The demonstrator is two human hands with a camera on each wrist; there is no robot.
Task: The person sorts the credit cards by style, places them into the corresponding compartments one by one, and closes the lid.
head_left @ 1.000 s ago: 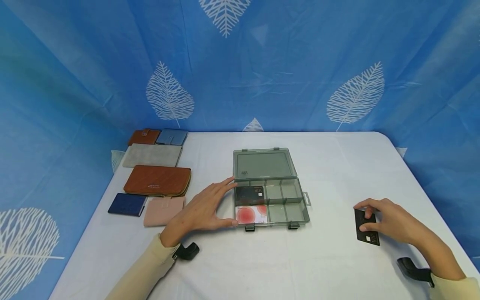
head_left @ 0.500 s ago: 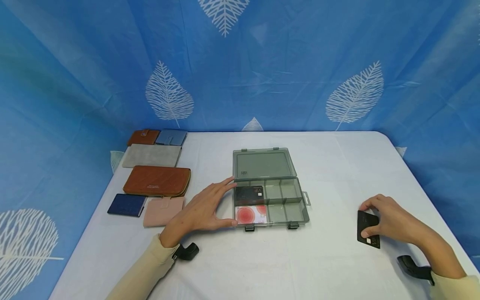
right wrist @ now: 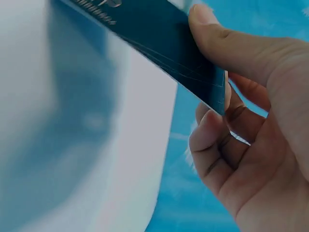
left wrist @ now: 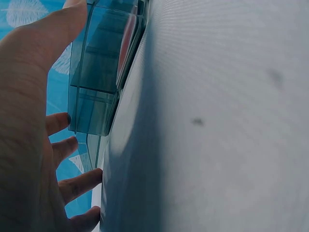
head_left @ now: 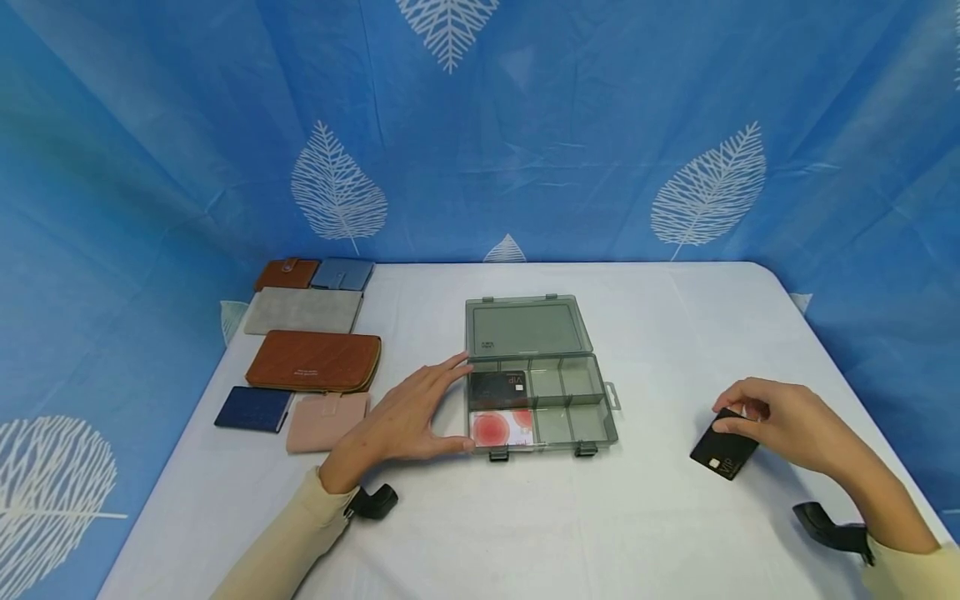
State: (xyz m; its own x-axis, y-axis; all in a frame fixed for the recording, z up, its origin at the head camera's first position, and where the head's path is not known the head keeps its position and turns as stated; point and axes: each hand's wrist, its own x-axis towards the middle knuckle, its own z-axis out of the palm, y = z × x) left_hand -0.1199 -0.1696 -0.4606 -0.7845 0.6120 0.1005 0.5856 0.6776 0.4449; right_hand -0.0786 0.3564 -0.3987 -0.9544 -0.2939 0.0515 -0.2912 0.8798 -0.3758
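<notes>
Pinching thin glossy black card, right hand, smooth white table

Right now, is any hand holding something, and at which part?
The right hand pinches a black card at its far end, thumb against fingers. The left hand holds nothing; it rests against the organizer box.

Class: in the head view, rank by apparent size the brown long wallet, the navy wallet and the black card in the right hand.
1. brown long wallet
2. navy wallet
3. black card, though partly covered by the right hand.
</notes>
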